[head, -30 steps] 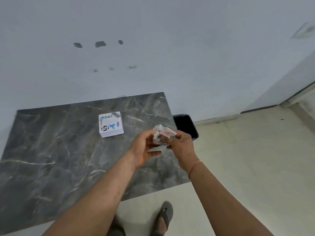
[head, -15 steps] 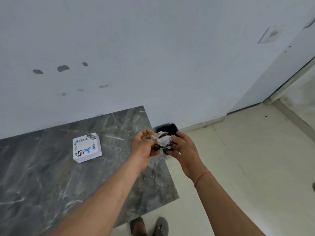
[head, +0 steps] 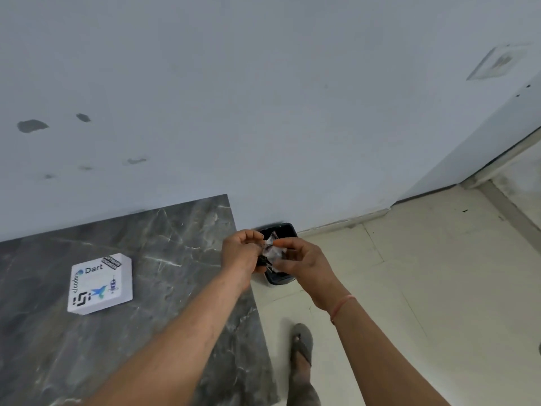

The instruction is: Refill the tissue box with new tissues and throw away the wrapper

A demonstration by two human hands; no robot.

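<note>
You've got the crumpled wrapper (head: pixel 271 249) pinched between both hands, left hand (head: pixel 240 254) and right hand (head: pixel 304 263) each gripping a side of it, right over the black bin (head: pixel 288 230) on the floor by the wall. The white tissue box (head: pixel 101 284) sits closed on the dark marble table (head: pixel 175 244), well off to your left.

One camera only, worn on the person's head, looking forward and steeply down. It takes in the right end of the dark marble counter (head: pixel 164 259) by the wall (head: pixel 263 98), the tiled floor (head: pixel 424 273) beyond its right edge, and both forearms close below the lens.
</note>
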